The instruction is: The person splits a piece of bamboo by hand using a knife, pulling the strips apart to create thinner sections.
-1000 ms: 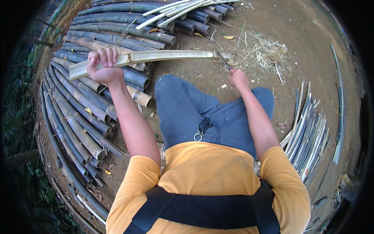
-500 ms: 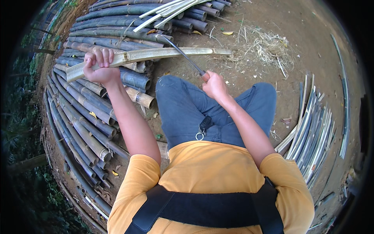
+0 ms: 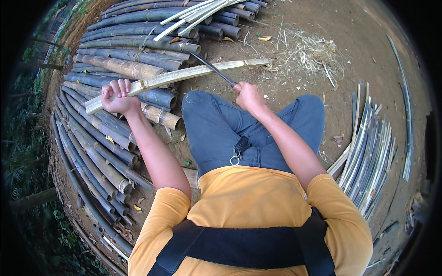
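A split bamboo strip [image 3: 184,74], pale and wide, slants across in front of my knees, its left end lower than its right. My left hand [image 3: 119,97] is closed around it near that left end. In my right hand [image 3: 251,96] is the handle of a long dark-bladed knife [image 3: 215,71]. The blade points up and to the left and crosses the strip. Whether the edge is cutting into the bamboo cannot be made out.
Stacked bamboo poles [image 3: 133,69] fill the left side and far left. Several pale strips [image 3: 193,17] lie on top of them. Shavings [image 3: 317,53] are heaped on the ground at the far right. A bundle of split strips [image 3: 368,152] lies to my right, with a long thin pole [image 3: 406,110] beyond.
The strip's left end has dropped and shifted a little to the right with my left hand. The knife has moved slightly left, its tip lower.
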Demonstrator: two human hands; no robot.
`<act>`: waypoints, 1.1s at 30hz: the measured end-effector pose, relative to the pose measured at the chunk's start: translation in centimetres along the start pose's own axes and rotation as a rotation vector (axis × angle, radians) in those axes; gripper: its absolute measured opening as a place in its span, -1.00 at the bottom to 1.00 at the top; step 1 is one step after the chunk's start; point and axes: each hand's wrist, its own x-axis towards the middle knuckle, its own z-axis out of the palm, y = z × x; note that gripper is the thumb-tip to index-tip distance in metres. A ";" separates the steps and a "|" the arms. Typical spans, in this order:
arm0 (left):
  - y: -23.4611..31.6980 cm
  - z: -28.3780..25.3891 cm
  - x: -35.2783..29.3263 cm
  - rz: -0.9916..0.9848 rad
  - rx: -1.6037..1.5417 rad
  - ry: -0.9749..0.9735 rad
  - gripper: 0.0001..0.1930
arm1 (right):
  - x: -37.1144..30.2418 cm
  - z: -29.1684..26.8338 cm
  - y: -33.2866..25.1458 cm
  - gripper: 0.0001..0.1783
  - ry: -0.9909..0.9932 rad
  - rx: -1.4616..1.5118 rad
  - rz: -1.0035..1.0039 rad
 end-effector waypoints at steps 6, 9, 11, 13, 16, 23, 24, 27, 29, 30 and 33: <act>-0.1 0.2 0.4 -0.039 -0.051 0.007 -0.75 | 3.9 -0.6 7.6 -0.69 0.005 -0.116 0.225; 0.0 0.6 0.0 -0.026 -0.003 0.026 -0.75 | 5.5 -2.3 8.4 -0.65 -0.009 -0.152 0.261; 0.1 0.5 0.1 -0.007 -0.010 0.028 -0.75 | 5.0 -2.9 7.0 -0.67 -0.012 -0.157 0.207; -0.2 1.1 0.4 0.001 0.001 0.019 -0.75 | 3.7 -2.7 5.2 -0.69 -0.014 -0.094 0.182; -0.5 1.5 1.0 -0.015 -0.019 -0.017 -0.76 | 1.7 -1.7 3.1 -0.72 -0.013 -0.005 0.089; -0.4 1.5 1.2 -0.024 0.003 0.004 -0.76 | 2.2 0.7 6.8 -0.72 -0.004 0.014 0.128; -0.7 1.9 1.2 -0.023 0.004 0.011 -0.76 | 3.7 1.0 9.4 -0.71 0.029 0.031 0.206; -0.5 0.5 0.4 -0.016 0.072 0.105 -0.76 | 5.3 -0.7 11.8 -0.68 -0.006 -0.120 0.242; -0.3 -0.5 0.5 -0.007 0.047 0.107 -0.76 | 5.5 -0.9 10.4 -0.67 0.007 -0.116 0.243; -0.4 -0.4 0.4 -0.004 0.028 0.115 -0.76 | 5.4 -0.9 9.8 -0.67 0.015 -0.114 0.247; -0.6 0.1 0.2 0.001 0.021 0.084 -0.77 | 4.2 -0.9 8.9 -0.66 0.029 -0.089 0.226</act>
